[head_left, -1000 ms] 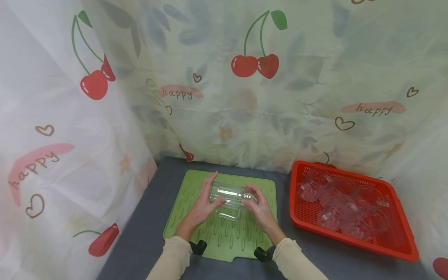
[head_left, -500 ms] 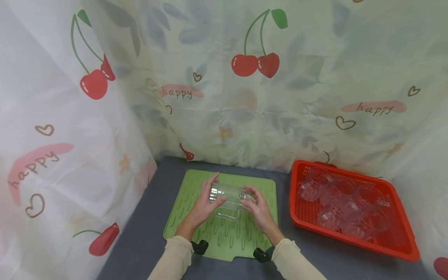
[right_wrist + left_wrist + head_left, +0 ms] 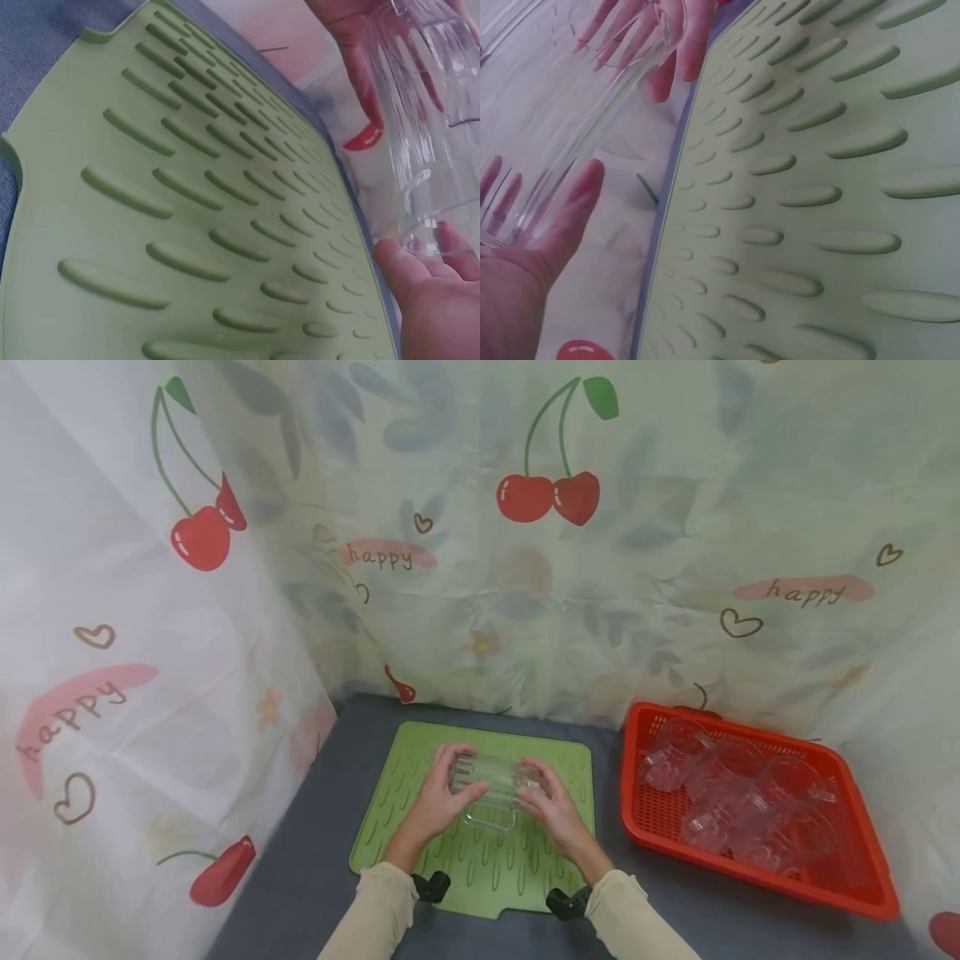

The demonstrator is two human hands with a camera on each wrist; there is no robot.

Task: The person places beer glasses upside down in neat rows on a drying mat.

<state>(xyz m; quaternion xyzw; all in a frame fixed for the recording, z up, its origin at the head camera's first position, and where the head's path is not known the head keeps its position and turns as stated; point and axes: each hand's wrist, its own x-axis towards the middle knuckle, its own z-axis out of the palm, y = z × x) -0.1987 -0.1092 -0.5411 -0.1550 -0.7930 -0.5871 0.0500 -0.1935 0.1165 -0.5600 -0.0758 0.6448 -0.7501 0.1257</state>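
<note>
A clear, see-through mug [image 3: 491,781] lies on its side between my two hands, its handle [image 3: 489,819] toward me. My left hand [image 3: 441,793] grips its left end, thumb along the near side and fingers over the far side. At the other end my right hand [image 3: 553,806] holds it between thumb and fingers. Both wrist views show the mug [image 3: 547,97] raised over the green ridged mat [image 3: 487,868]. Part of the left fingers shows through its clear wall.
To the right stands a red perforated basket [image 3: 652,822] holding several clear mugs [image 3: 738,802]. The dark grey table [image 3: 300,852] runs around the mat. Cherry-patterned cloth [image 3: 480,585] hangs behind and at the sides.
My left fingers, raised and straighter before, have come down and curled over the mug's left end. The mug has turned slightly in place; the right hand has hardly moved.
</note>
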